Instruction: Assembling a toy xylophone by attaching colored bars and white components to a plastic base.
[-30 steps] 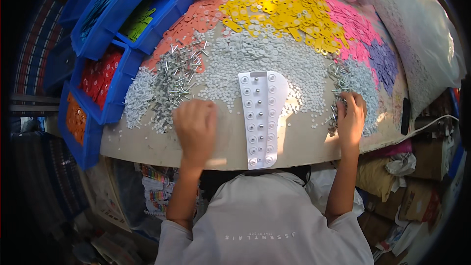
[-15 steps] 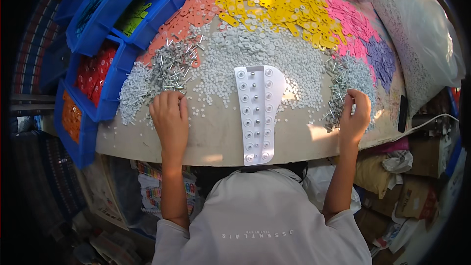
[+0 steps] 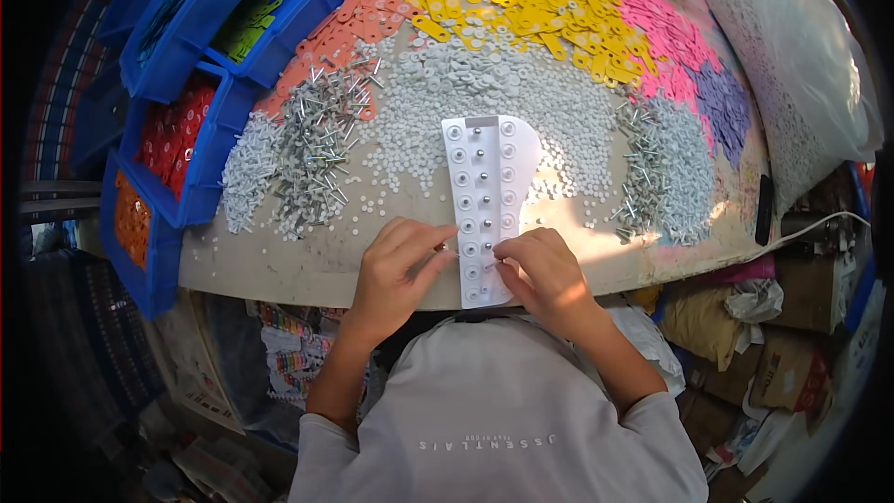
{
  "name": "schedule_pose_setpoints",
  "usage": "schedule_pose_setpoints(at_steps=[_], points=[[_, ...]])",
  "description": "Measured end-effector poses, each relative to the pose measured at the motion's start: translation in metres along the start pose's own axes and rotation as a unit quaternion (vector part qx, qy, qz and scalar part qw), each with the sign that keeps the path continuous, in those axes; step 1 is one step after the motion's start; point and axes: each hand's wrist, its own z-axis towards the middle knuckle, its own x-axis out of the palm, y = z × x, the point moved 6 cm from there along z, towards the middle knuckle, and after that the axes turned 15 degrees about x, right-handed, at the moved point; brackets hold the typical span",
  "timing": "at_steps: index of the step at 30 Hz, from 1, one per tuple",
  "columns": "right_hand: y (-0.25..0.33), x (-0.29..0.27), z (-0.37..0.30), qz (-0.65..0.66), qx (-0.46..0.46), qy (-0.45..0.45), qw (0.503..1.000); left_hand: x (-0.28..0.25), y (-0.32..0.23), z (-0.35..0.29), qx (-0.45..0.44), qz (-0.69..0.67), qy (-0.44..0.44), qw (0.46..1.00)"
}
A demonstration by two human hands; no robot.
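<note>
A white plastic jig (image 3: 529, 154) lies lengthwise in front of me, with round clear discs along both sides and a middle row of metal studs. Beside its lower left edge, my left hand (image 3: 393, 265) pinches thumb and forefinger together; a small glint shows there, too tiny to name. Over the jig's lower right part, my right hand (image 3: 549, 275) pinches what looks like a small metal pin near the lower studs. Silver metal pins (image 3: 312, 149) are heaped to the left, and another heap of metal pins (image 3: 641, 168) lies to the right.
White washers (image 3: 447, 84) spread behind the jig. Coral tabs (image 3: 358, 19), yellow tabs (image 3: 540, 9), pink tabs (image 3: 663, 33) and purple tabs (image 3: 722, 112) arc along the far side. Blue bins (image 3: 200, 196) stand left; a clear plastic bag (image 3: 801, 65) stands right.
Both hands have left the metal pin heaps and moved inward to the lower part of the jig, fingers now pinched close together. The jig looks about where it was.
</note>
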Motion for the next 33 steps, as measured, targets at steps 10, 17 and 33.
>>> schedule_pose_setpoints(at_steps=[10, 17, 33], points=[[0.012, -0.001, 0.004, -0.043, -0.072, 0.035, 0.996, 0.012, -0.004, -0.008, -0.014, -0.07, -0.016, 0.997], [-0.006, -0.002, 0.006, -0.024, -0.019, 0.026, 0.999, 0.034, -0.016, -0.015, 0.078, -0.049, 0.058, 0.994], [-0.002, 0.0, 0.005, -0.054, -0.024, 0.018, 0.998, 0.044, -0.033, -0.021, 0.228, 0.086, 0.132, 0.961]])
